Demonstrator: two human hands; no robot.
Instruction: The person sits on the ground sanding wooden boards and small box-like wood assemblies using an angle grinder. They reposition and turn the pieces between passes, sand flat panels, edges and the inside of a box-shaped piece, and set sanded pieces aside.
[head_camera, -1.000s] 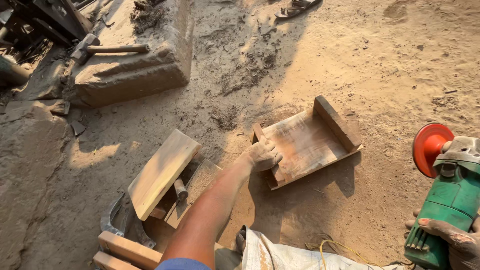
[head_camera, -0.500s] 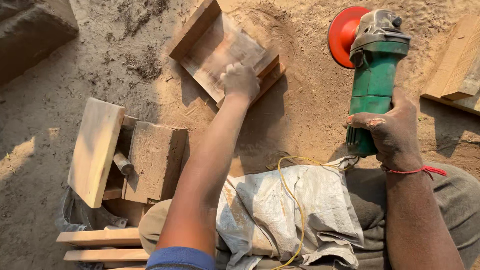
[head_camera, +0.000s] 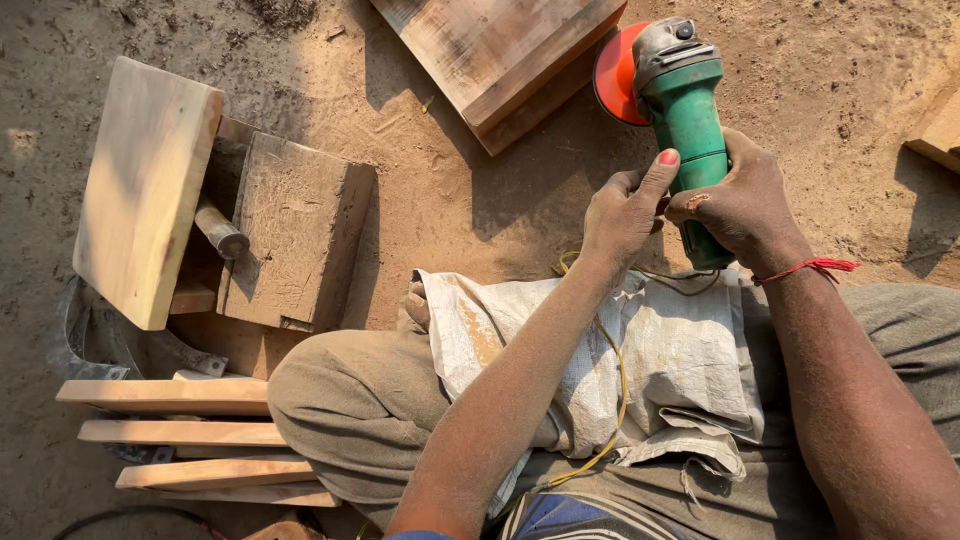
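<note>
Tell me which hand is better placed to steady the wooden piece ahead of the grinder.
Left. The right hand grips the grinder body fully; the left hand only touches it with its fingers and lies nearer the wooden piece, so it seems easier to free.
</note>
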